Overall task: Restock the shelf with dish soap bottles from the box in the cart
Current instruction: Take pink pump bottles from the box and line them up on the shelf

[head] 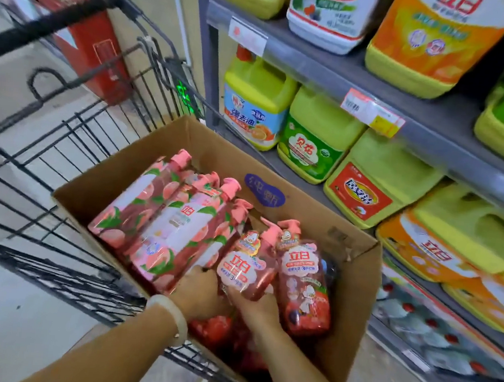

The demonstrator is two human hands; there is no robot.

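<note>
We look down into an open cardboard box sitting in a black wire cart, its right wall close beside the grey metal shelf. The box's flaps stand up on the far and right sides; its near edge overhangs the cart's wire rim. To the left of the box the cart's basket shows open wire floor.

Our left hand reaches in at the near side, fingers curled around the base of a small red pump bottle. Our right hand cups under the same bottle, touching the second red bottle just to its right. A pale bangle rings the left wrist.

The far left of the box is packed with glossy peach-print bottles, lying tilted with pink pump heads pointing far. More red bottles lie beneath our forearms, blurred.

On the shelf, squat yellow-green plastic jugs with moulded handles stand in rows on 2 levels, orange ones nearer. Price tags hang on the shelf lip.
</note>
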